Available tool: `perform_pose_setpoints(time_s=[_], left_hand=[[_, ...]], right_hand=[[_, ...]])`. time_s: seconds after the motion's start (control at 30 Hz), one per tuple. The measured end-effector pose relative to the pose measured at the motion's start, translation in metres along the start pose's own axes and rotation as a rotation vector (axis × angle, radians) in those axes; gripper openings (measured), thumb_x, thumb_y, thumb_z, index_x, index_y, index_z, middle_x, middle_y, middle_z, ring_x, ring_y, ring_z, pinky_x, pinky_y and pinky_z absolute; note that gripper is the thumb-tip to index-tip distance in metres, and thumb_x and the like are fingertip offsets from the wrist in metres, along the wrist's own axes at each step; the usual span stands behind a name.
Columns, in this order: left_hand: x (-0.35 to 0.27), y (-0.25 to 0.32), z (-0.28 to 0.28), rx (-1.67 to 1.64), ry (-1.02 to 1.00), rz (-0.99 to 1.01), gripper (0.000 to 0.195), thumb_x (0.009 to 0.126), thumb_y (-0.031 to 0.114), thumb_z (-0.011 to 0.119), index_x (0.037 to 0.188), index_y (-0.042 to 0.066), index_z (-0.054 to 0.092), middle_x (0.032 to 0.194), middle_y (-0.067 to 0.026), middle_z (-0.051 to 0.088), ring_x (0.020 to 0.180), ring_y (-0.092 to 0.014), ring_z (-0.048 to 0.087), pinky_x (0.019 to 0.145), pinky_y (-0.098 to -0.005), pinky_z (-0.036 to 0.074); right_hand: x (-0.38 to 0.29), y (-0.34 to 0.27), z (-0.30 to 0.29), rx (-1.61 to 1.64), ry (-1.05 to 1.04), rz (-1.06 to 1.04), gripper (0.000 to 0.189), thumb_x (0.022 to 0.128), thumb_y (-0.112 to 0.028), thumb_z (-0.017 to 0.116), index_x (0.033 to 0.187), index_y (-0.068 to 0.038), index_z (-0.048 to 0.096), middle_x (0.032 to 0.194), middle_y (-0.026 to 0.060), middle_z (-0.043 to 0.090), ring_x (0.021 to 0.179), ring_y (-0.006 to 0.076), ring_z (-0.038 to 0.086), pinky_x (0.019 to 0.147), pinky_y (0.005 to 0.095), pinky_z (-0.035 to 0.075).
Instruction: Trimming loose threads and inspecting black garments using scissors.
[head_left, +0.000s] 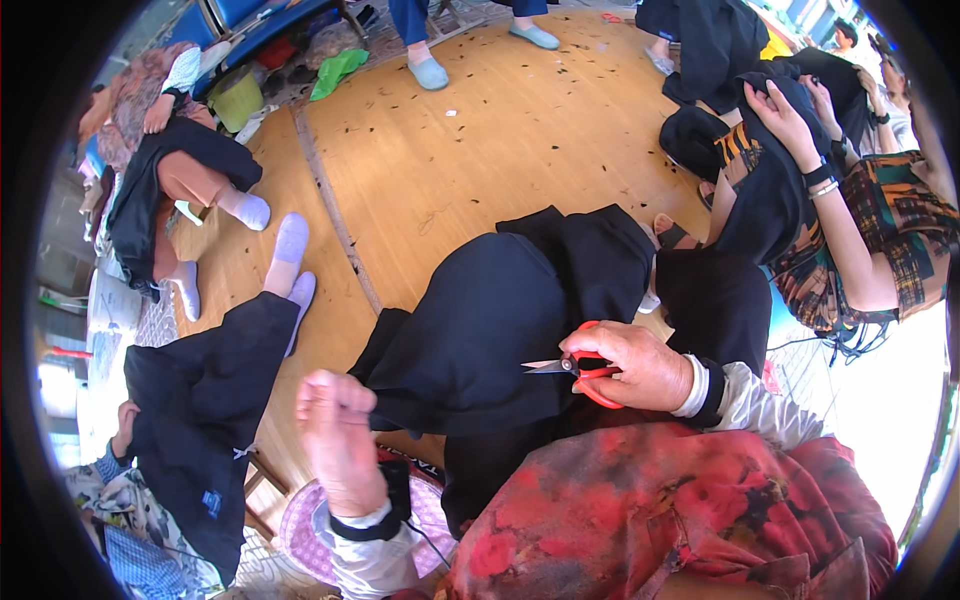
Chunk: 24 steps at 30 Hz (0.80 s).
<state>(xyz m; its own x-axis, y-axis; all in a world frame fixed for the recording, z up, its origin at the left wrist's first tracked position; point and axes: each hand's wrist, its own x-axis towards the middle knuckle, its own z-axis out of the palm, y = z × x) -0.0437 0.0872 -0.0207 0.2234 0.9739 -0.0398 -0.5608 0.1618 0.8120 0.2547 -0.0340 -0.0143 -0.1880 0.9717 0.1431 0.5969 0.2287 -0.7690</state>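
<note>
My right hand (641, 367) grips a pair of red-handled scissors (562, 366), their pointed blades aimed left over the dark garment. The blades look slightly parted. Across my lap and knees lies a dark navy or black cloth garment (480, 315), its folds spreading to the far side. My left hand (337, 435) is raised at the left edge of this garment with its fingers curled in. It is slightly blurred, and whether anything is pinched between the fingers cannot be made out.
Seated people surround me. At right, a person's hands (780, 120) lift dark cloth; at left, another person has dark cloth (202, 412) over the lap. Dark scraps dot the wooden floor (420, 150). A green plastic bag (339, 73) and a round pink patterned cushion (307, 525) are also here.
</note>
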Motion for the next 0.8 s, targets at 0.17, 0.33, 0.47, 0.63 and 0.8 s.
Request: perform_pose_setpoints(time_s=[0.17,0.33,0.47,0.63,0.8], left_hand=[[0.042,0.036,-0.014,0.104,0.156,0.013,0.02,0.091,0.021,0.057,0.077,0.01,0.047,0.064,0.0028,0.039,0.057,-0.008,0.034,0.055,-0.0252,0.03],[0.067,0.034,-0.027,0.364,0.22,0.146,0.035,0.089,0.02,0.059,0.121,0.011,0.052,0.112,-0.0043,0.058,0.101,-0.016,0.055,0.082,-0.0316,0.041],[0.07,0.034,-0.009,0.293,0.325,0.166,0.04,0.09,0.023,0.057,0.126,0.009,0.047,0.124,-0.0065,0.053,0.112,-0.02,0.051,0.086,-0.0342,0.04],[0.067,0.023,-0.004,0.348,0.267,0.11,0.036,0.094,0.032,0.049,0.113,0.002,0.055,0.115,-0.0091,0.057,0.111,-0.02,0.051,0.087,-0.0314,0.038],[0.003,0.0,0.03,0.838,-0.185,0.188,0.025,0.093,0.024,0.051,0.1,0.002,0.058,0.105,-0.0081,0.057,0.103,-0.017,0.051,0.086,-0.0309,0.04]], right_hand=[[-0.003,0.004,-0.002,-0.003,-0.012,-0.019,0.033,0.074,-0.007,0.067,0.104,-0.007,0.052,0.088,0.0112,0.058,0.08,0.0305,0.059,0.068,0.0361,0.049],[-0.004,0.003,-0.002,0.006,-0.034,-0.018,0.035,0.074,-0.007,0.067,0.106,-0.008,0.052,0.089,0.0107,0.059,0.081,0.0299,0.06,0.069,0.036,0.049],[-0.004,0.004,-0.001,0.007,-0.045,-0.038,0.036,0.073,-0.007,0.068,0.106,-0.008,0.052,0.09,0.0105,0.059,0.081,0.0297,0.06,0.07,0.0356,0.049],[-0.008,0.002,-0.003,-0.04,-0.04,0.023,0.036,0.074,-0.008,0.068,0.106,-0.007,0.052,0.091,0.011,0.059,0.083,0.0302,0.06,0.071,0.0358,0.049],[-0.008,-0.002,0.0,0.144,0.131,0.037,0.035,0.078,-0.009,0.067,0.109,-0.007,0.051,0.094,0.0095,0.057,0.09,0.0246,0.061,0.074,0.0316,0.049]])
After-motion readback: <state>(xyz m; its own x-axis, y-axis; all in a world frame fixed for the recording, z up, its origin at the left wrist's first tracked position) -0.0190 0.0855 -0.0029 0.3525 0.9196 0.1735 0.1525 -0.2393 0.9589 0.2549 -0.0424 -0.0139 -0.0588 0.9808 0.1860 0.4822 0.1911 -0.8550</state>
